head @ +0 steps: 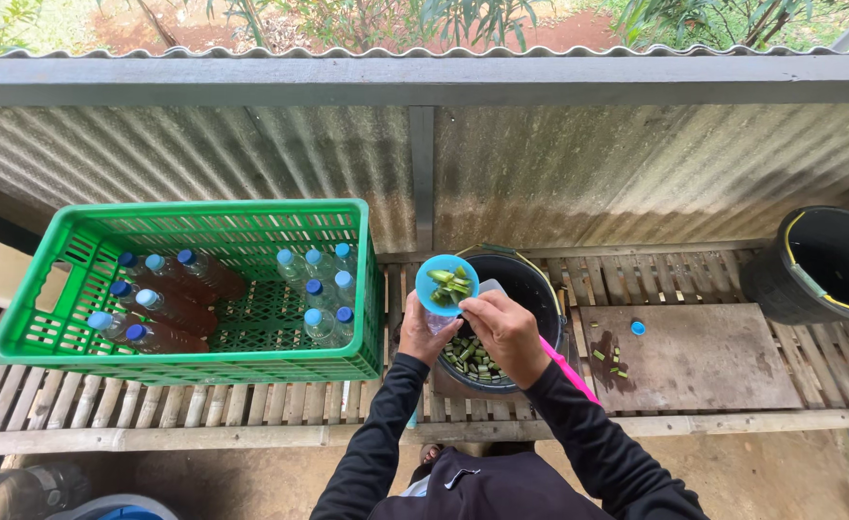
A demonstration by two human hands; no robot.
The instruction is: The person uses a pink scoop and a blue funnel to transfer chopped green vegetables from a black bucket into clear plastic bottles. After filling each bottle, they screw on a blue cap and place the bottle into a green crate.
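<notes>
While hands [473,332] crowd funnel [447,284], board [713,361] open.

A slatted wooden bench [251,400] runs the full width here, against a corrugated metal wall. On its left sits a green plastic crate [198,358]. Centre stage, a black bucket [540,289] stands on the slats. Just right of it lies a flat brown board [704,361], with a small blue bottle cap [638,327] and a few green cut pieces [612,361] on it. Far right, a larger black tub [819,265].
</notes>
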